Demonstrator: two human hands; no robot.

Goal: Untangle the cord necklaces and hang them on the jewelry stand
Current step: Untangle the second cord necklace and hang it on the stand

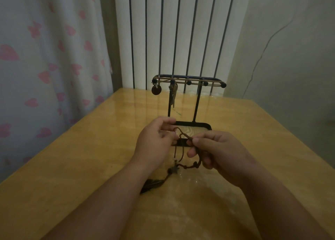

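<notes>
Our left hand (155, 143) and right hand (218, 153), fingers curled, each pinch the tangled cord necklaces (184, 149) just nearer than the jewelry stand (197, 104).

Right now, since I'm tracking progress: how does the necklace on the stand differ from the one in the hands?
The hung necklace dangles from the jewelry stand, untouched; the held necklace is pinched by the left hand and right hand. The hung necklace has a round pendant; the held necklace a star-like one. Both are brown cord.
</notes>
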